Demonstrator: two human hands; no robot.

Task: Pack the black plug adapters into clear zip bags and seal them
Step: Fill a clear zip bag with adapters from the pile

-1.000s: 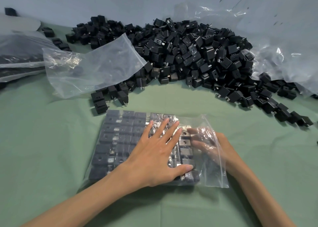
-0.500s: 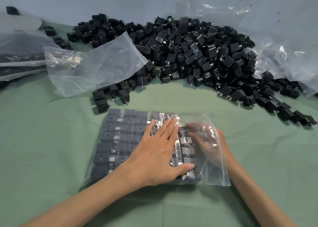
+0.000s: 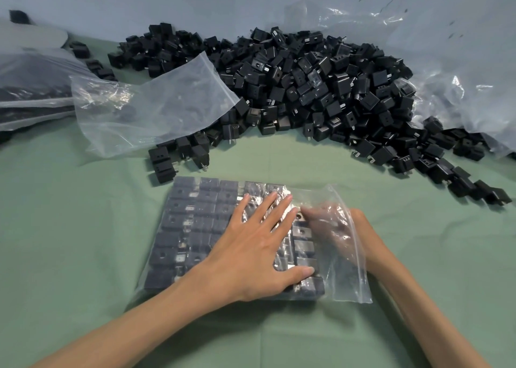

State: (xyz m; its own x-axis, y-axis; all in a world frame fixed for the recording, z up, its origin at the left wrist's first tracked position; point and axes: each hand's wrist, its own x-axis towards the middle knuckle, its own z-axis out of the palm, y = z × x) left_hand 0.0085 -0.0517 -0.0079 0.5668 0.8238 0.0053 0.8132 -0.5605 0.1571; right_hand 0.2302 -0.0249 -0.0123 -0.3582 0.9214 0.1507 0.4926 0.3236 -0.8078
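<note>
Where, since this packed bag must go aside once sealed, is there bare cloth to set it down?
Bare green cloth lies left of the filled clear zip bag, nearer than the empty clear zip bag, and right of it, nearer than the heap of loose black plug adapters. Crowded: the whole far side.

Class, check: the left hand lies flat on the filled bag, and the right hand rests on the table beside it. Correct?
No. The left hand lies flat on the filled bag, but the right hand is inside it, as the head view shows.
</note>
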